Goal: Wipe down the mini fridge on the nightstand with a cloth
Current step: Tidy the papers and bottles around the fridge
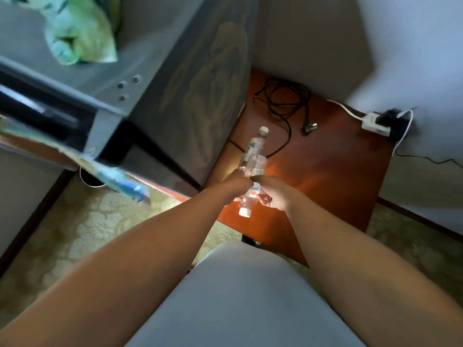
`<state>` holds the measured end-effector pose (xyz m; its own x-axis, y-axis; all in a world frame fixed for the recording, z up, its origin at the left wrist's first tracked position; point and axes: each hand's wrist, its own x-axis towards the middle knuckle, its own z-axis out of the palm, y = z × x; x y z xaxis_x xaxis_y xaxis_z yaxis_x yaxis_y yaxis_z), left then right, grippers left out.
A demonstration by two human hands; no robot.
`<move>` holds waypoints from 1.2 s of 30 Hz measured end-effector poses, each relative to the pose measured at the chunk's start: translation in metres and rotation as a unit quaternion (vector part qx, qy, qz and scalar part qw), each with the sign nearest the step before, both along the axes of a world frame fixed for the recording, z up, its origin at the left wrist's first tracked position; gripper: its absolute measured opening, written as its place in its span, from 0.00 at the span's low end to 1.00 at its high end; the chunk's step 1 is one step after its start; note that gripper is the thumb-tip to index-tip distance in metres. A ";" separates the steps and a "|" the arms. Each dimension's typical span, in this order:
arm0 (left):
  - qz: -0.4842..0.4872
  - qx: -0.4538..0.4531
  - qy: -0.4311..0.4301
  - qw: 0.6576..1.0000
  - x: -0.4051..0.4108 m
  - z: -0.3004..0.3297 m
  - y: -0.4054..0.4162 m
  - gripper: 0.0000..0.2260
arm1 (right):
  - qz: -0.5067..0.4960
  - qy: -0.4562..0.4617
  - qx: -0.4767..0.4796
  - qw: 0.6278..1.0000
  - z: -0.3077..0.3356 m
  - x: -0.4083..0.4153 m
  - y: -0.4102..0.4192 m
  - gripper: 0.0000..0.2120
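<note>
The grey mini fridge (190,101) stands on the reddish wooden nightstand (325,166), its door swung open at the left. A green-and-white cloth (80,31) lies crumpled on the fridge top. Over the nightstand my left hand (238,182) grips a clear plastic bottle (254,149) whose cap points away from me. My right hand (271,194) grips a second clear bottle (248,200) with its white cap toward me. The two hands are close together, to the right of the fridge.
A black power cord with its plug (285,106) lies loose on the nightstand. A white power strip (375,123) with a white cable sits at its far right corner by the wall. Patterned carpet (100,221) covers the floor below. A blue-patterned sheet (117,176) hangs by the fridge door.
</note>
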<state>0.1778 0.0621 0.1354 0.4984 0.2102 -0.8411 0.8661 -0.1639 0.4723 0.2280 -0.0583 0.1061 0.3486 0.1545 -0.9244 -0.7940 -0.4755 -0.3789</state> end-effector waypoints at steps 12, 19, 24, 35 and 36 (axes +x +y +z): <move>-0.022 -0.017 -0.023 0.999 -0.184 0.005 0.079 0.14 | 0.039 -0.010 -0.021 0.999 0.025 -0.179 0.074 0.14; 0.106 -0.015 -0.024 0.994 -0.276 0.006 0.168 0.07 | 0.124 -0.030 0.009 0.992 0.039 -0.247 0.169 0.19; 0.223 -0.006 -0.055 0.973 -0.329 0.015 0.231 0.18 | 0.223 -0.066 0.044 0.972 0.060 -0.283 0.245 0.15; 0.496 -0.084 -0.067 0.862 -0.377 0.014 0.352 0.16 | 0.314 -0.043 0.040 0.948 0.064 -0.316 0.408 0.33; 0.509 -0.085 -0.062 0.855 -0.377 0.013 0.365 0.16 | 0.322 -0.043 0.039 0.945 0.059 -0.313 0.423 0.30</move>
<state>-0.1996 0.4268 0.1480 0.2173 0.4679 -0.8566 0.4616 0.7240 0.5126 -0.0846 0.3647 0.1648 0.2332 0.4264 -0.8740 -0.3138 -0.8177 -0.4826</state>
